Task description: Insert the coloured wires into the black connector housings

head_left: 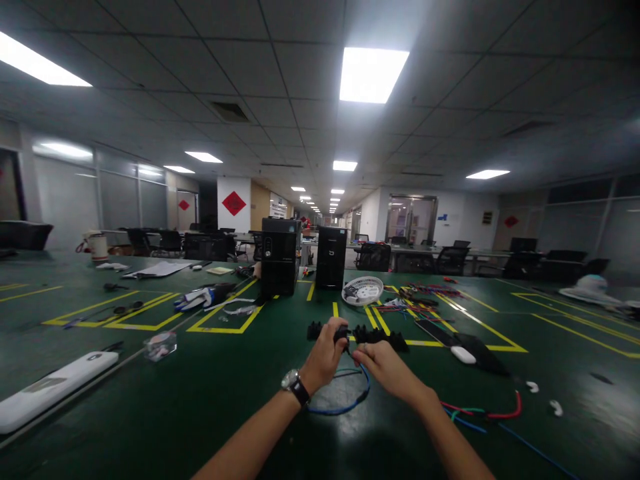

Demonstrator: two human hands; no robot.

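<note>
You seem to be working a black part (341,334) | left hand (324,359): clamped round it, beyond the blue cable (369,385) loop | right hand (384,365): fingers together beside it, can't tell on what | next likely calls for steadiness

No text is legible, even on the red sign (234,203).

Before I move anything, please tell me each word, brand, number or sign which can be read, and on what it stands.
No text reads clearly enough to quote.
Right black tower: pale logo, too blurred to name.
Left black tower: small marks, unreadable.
Red diamond signs: too blurred.
Wristwatch: dial too small.
White device: any marking too blurred.
Black piece in the left hand: none visible.
</note>
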